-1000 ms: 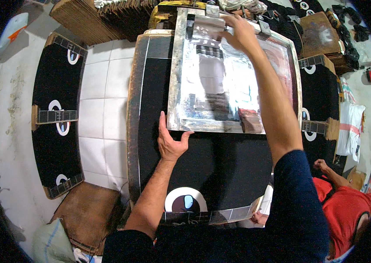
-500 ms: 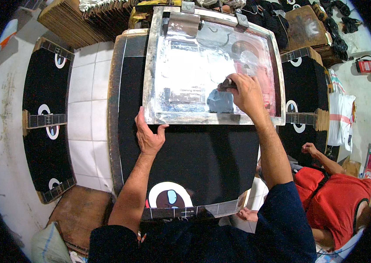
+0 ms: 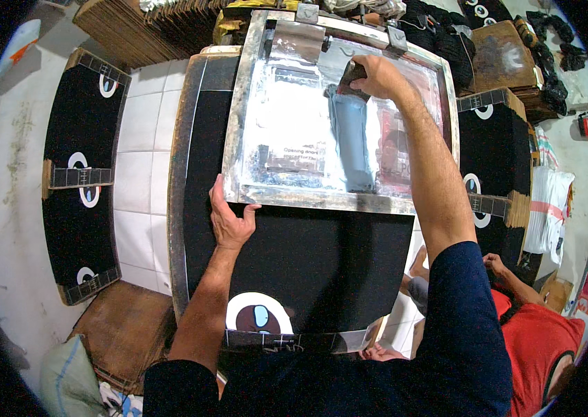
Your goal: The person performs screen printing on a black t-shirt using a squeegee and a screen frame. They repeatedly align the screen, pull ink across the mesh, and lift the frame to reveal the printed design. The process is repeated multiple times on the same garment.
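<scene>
A screen-printing frame (image 3: 336,200) lies tilted slightly over a board covered in black fabric (image 3: 301,257). My right hand (image 3: 381,78) grips a small dark squeegee (image 3: 354,75) near the far part of the mesh. Below the squeegee, a long light-blue ink streak (image 3: 353,139) runs toward the near rail. My left hand (image 3: 231,221) sits at the frame's near left corner, fingers stretched along its side and thumb spread beneath the near rail. Closer to me, a printed eye (image 3: 259,314) in white, brown and blue shows on the fabric.
More black fabric boards with printed eyes stand at left (image 3: 82,229) and right (image 3: 492,146). Metal hinge clamps (image 3: 396,40) hold the frame's far side. Stacked brown boards (image 3: 127,31) fill the back left. A person in red (image 3: 541,347) is close at my right.
My right hand has moved the squeegee away from me, up the mesh. The blue patch is now a long streak. My left hand stays at the corner. The person in red has shifted.
</scene>
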Motion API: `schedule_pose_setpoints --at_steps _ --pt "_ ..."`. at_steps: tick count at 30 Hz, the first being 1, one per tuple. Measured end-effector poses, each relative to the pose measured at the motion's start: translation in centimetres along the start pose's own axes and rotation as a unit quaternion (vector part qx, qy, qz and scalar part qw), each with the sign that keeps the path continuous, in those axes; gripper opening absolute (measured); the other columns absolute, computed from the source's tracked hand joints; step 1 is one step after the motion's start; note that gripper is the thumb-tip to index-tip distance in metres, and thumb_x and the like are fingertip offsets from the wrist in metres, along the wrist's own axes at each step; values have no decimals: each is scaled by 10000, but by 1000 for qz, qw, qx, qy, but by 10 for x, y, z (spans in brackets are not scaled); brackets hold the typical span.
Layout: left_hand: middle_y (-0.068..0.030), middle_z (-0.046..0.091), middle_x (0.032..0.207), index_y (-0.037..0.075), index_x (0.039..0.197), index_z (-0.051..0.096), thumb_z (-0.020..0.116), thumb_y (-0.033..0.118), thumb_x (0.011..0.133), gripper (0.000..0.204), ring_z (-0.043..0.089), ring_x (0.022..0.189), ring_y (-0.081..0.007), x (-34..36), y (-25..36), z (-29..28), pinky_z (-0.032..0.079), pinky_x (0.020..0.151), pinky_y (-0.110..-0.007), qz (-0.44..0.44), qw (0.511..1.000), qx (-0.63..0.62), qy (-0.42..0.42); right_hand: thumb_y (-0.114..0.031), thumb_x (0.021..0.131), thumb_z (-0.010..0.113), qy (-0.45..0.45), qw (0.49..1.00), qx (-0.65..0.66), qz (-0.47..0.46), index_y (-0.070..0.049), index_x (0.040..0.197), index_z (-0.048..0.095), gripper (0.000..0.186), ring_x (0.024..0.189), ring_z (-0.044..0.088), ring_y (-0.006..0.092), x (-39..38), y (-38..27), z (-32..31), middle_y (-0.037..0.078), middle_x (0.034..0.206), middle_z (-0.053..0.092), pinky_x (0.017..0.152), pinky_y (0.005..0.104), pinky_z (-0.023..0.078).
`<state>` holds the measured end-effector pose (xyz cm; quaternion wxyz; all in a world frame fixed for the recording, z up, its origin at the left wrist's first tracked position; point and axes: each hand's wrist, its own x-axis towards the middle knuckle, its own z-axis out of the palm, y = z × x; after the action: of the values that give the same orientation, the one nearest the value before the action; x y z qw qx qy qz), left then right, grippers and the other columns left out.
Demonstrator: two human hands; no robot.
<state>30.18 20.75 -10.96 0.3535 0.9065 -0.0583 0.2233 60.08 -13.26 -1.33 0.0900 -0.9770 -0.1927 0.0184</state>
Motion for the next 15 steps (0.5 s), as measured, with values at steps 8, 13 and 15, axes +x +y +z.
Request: schedule_pose_setpoints --at_steps 8,13,15 --pt "-277 483 1360 -8 1571 214 755 411 929 939 561 1223 -404 -4 -1 0 505 986 -509 -23 1000 -21 -3 -225 759 856 112 993 13 29 -112 972 745 265 946 625 322 -154 -90 8 84 954 727 818 461 464" --pt "-264 490 1352 4 1576 220 767 375 923 929 565 1208 -405 -2 0 1 498 996 -503 -13 999 -39 10 -52 730 791 132 989 23 60 -175 1115 724 410 983 614 273 -241 -138 4 27 986 685 899 435 435" --pt "-253 495 1348 8 1575 228 782 335 912 924 560 1216 -404 -1 4 -2 485 1016 -502 -26 999 -37 -5 -91 765 779 199 979 28 43 -157 1086 714 334 965 616 279 -246 -141 12 41 987 669 899 433 435"
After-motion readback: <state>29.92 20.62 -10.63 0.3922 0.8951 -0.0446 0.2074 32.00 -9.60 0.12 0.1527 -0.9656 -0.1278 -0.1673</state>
